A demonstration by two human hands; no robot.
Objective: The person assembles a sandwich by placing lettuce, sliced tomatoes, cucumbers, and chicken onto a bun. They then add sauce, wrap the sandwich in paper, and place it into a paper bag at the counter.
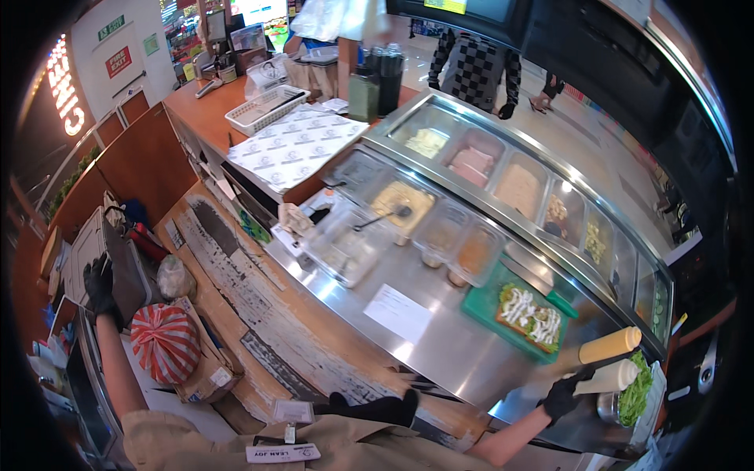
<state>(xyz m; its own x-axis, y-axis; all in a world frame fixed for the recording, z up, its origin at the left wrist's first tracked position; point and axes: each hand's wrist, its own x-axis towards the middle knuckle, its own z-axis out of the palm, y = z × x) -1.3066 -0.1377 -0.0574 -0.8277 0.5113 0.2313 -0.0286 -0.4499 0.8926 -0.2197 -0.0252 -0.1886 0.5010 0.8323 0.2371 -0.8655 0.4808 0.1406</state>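
At the steel tabletop [440, 345], our gloved right hand [562, 396] closes around a white squeeze bottle [606, 377]; a yellow bottle [610, 345] stands beside it. Our left hand [100, 287] grips a grey appliance [106, 263]; the dressed sandwich [530, 315] lies on a green board [485, 306].

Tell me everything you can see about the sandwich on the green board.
The sandwich lies open-faced and flat on a green cutting board on the steel counter, right of a white paper slip. It looks roughly rectangular, with green leafy salad covered by wavy white sauce lines. The bread under it is hardly visible. No hand touches it; the right hand, in a black glove, holds squeeze bottles nearby.
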